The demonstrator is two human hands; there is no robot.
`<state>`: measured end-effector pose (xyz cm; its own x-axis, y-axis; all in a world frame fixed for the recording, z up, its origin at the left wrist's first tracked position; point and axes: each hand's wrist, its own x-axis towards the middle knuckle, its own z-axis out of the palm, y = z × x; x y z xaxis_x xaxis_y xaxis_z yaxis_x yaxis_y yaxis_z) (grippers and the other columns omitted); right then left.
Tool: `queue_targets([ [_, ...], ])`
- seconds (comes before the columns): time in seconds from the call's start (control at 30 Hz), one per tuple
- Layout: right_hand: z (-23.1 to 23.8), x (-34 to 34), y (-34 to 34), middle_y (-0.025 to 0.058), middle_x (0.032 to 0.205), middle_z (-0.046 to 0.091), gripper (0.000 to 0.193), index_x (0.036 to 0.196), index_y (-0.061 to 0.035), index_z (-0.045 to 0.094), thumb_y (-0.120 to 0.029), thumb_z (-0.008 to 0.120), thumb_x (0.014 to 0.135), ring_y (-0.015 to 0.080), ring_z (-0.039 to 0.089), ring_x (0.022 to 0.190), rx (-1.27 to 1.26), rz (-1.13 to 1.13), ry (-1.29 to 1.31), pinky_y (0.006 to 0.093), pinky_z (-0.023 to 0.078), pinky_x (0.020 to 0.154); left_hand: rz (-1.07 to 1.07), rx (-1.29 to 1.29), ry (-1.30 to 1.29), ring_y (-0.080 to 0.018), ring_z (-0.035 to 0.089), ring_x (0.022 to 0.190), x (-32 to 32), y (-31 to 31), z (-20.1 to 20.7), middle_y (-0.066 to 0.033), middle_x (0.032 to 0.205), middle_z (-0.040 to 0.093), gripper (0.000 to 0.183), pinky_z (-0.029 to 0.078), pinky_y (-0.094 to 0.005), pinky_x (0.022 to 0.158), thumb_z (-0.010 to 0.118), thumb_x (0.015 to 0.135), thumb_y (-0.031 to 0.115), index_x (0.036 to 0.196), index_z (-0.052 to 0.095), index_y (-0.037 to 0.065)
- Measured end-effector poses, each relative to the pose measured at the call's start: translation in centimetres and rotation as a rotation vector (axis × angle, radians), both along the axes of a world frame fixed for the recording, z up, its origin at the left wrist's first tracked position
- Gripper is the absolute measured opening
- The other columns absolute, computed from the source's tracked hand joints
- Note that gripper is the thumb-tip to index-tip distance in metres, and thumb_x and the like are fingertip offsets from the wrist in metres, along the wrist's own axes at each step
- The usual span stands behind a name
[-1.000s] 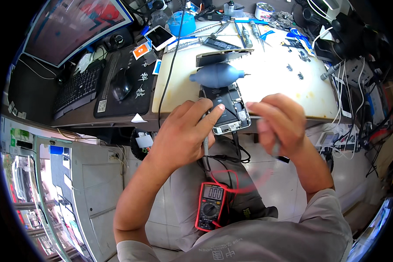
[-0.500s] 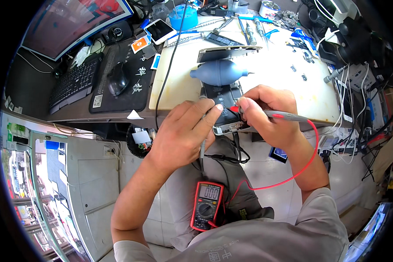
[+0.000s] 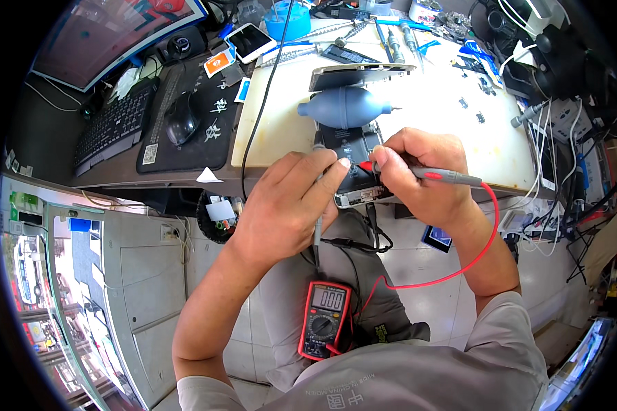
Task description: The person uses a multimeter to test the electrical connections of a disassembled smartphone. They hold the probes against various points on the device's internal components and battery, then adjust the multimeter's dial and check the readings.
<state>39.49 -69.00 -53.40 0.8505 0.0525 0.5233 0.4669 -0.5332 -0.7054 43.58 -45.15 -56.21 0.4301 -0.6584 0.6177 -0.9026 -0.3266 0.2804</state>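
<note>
An opened phone [image 3: 350, 146] lies at the desk's front edge, its dark battery and inner parts bare. Its lifted screen panel [image 3: 349, 75] stands behind, and a blue-grey rubber air blower [image 3: 345, 107] rests across the phone's far end. My left hand [image 3: 281, 198] is closed round a grey test probe [image 3: 317, 231] at the phone's left side. On the right side, my right hand [image 3: 428, 171] pinches a red-and-grey test probe [image 3: 452, 177]; its tip is hidden by my fingers. A red multimeter [image 3: 325, 320] with a lit display sits on my lap, joined to the red lead.
Tweezers, screwdrivers [image 3: 393, 44] and a blue pot [image 3: 286, 20] stand at the back of the white work mat [image 3: 459, 154]. To the left are a mouse [image 3: 181, 120], a keyboard [image 3: 113, 133] and a monitor [image 3: 116, 38]. A black cable [image 3: 262, 103] crosses the mat; a bin [image 3: 216, 219] stands below.
The view has shifted very slightly. Both hands keep their grip on the probes at the phone, and their places there look almost the same.
</note>
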Motion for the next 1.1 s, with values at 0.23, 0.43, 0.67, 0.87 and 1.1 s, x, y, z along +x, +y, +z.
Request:
queue_targets([
  [0.23, 0.6, 0.2, -0.1, 0.01, 0.062, 0.066, 0.014, 0.078, -0.0014, 0.068, -0.004, 0.076, 0.089, 0.0229, 0.066, 0.051, -0.057, 0.032, 0.0, 0.0342, 0.051, 0.053, 0.033, -0.08, 0.003, -0.0338, 0.07, 0.096, -0.1, 0.3, 0.1, -0.0175, 0.127, 0.069, 0.052, 0.06, -0.04, 0.085, 0.075, 0.075, -0.011, 0.125, 0.074, 0.0],
  [0.43, 0.6, 0.4, -0.1, 0.0079, 0.063, 0.066, 0.015, 0.079, 0.001, 0.069, -0.004, 0.073, 0.092, 0.0144, 0.059, 0.05, -0.056, 0.049, -0.021, 0.03, 0.045, 0.05, 0.115, -0.291, 0.18, -0.0299, 0.072, 0.097, -2.9, 0.6, 2.0, -0.019, 0.122, 0.071, 0.033, 0.06, -0.0351, 0.083, 0.077, 0.08, -0.01, 0.111, 0.075, 0.0],
  [0.67, 0.4, 0.2, -0.1, 0.008, 0.064, 0.068, 0.015, 0.08, 0.0014, 0.07, -0.004, 0.072, 0.093, 0.0141, 0.06, 0.051, -0.014, 0.043, 0.024, 0.0306, 0.046, 0.05, 0.088, -0.369, 0.327, -0.0248, 0.074, 0.093, -3.1, 0.5, 2.1, -0.0167, 0.106, 0.076, 0.017, 0.059, -0.0337, 0.082, 0.082, 0.093, 0.001, 0.109, 0.076, 0.0],
  [0.87, 0.2, 0.5, 0.0, 0.008, 0.063, 0.066, 0.015, 0.079, 0.0004, 0.069, -0.005, 0.072, 0.093, 0.0144, 0.059, 0.051, -0.025, 0.03, -0.005, 0.031, 0.046, 0.05, 0.064, -0.535, 0.466, -0.0248, 0.072, 0.092, -3.1, -0.5, 0.1, -0.0156, 0.105, 0.074, 0.021, 0.057, -0.033, 0.08, 0.077, 0.104, 0.018, 0.108, 0.069, -0.001],
  [1.1, 0.1, 0.5, -0.2, 0.0078, 0.06, 0.059, 0.017, 0.078, -0.0001, 0.067, -0.006, 0.073, 0.093, 0.0152, 0.053, 0.048, -0.068, 0.027, -0.047, 0.0323, 0.042, 0.048, -0.011, -0.438, 0.429, -0.0285, 0.074, 0.108, -1.7, -1.4, -0.8, -0.0175, 0.116, 0.065, 0.025, 0.059, -0.041, 0.101, 0.058, 0.115, 0.022, 0.12, 0.056, -0.002],
])
